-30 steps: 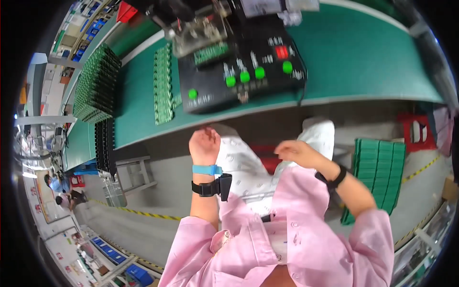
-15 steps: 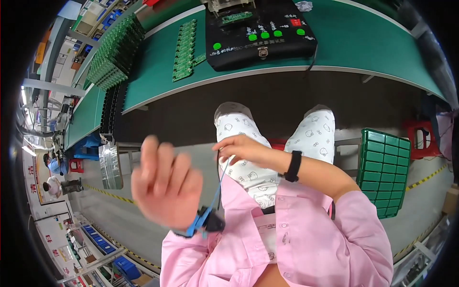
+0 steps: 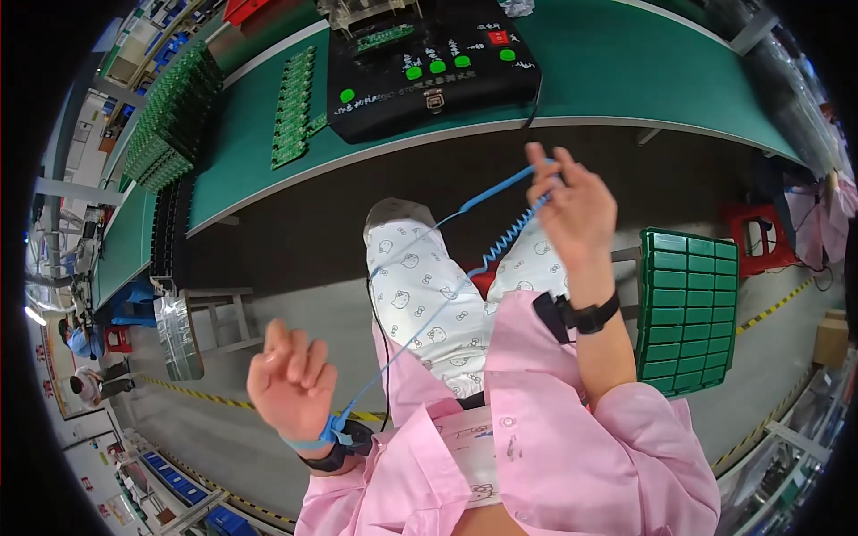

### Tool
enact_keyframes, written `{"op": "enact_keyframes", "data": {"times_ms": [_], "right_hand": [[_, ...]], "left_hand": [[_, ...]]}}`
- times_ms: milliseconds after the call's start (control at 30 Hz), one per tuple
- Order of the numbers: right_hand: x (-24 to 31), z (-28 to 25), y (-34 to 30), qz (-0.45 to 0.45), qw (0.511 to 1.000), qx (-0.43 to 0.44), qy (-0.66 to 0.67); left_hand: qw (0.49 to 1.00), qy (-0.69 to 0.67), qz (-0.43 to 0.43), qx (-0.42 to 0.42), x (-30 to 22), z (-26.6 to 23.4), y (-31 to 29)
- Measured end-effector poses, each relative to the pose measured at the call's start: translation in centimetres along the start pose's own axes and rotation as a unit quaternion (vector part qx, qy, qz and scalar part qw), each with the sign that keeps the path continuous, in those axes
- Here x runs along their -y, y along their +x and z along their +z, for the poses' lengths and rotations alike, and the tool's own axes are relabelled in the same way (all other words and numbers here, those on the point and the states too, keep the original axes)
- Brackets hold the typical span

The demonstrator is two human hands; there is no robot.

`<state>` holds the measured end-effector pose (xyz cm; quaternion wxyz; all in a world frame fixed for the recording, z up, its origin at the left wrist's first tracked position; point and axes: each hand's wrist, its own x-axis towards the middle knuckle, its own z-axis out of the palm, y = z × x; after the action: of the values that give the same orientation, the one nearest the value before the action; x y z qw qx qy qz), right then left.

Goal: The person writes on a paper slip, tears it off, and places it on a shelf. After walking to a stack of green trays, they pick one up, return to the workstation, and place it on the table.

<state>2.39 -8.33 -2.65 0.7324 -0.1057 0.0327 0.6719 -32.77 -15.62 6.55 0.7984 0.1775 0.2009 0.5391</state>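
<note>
My right hand [image 3: 576,210] is raised at right of centre, its fingers closed on a light-blue coiled cord [image 3: 508,239]. From these fingers one stretch of cord slants left over my lap, and the coiled stretch drops towards my left wrist. Around that wrist sits a blue wrist strap [image 3: 313,444], next to a black band. My left hand [image 3: 295,380] is at lower left, palm up, fingers loosely bent and holding nothing. A black band [image 3: 590,318] is on my right wrist.
Ahead is a green table [image 3: 617,67] bearing a black test box [image 3: 447,105] with green buttons, a strip of circuit boards [image 3: 293,107] and stacked green boards [image 3: 174,121]. A green crate [image 3: 686,308] and a red stool [image 3: 760,241] stand to the right.
My right hand has swung up and right, drawing the blue cord out over my lap. My left hand has lowered. The view has shifted, so the table contents sit further left.
</note>
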Motion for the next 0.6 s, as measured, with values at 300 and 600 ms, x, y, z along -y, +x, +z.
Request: {"op": "enact_keyframes", "data": {"times_ms": [300,600], "right_hand": [[10.8,-8.1,1.4,-0.168,0.954,-0.248,-0.035],[5.2,-3.9,-3.6,0.187,0.911,-0.059,-0.363]], "left_hand": [[0.992,-0.068,0.059,-0.085,-4.4,-4.4,-2.2],[0.978,0.044,0.082,-0.188,-3.4,-12.9,1.9]]}}
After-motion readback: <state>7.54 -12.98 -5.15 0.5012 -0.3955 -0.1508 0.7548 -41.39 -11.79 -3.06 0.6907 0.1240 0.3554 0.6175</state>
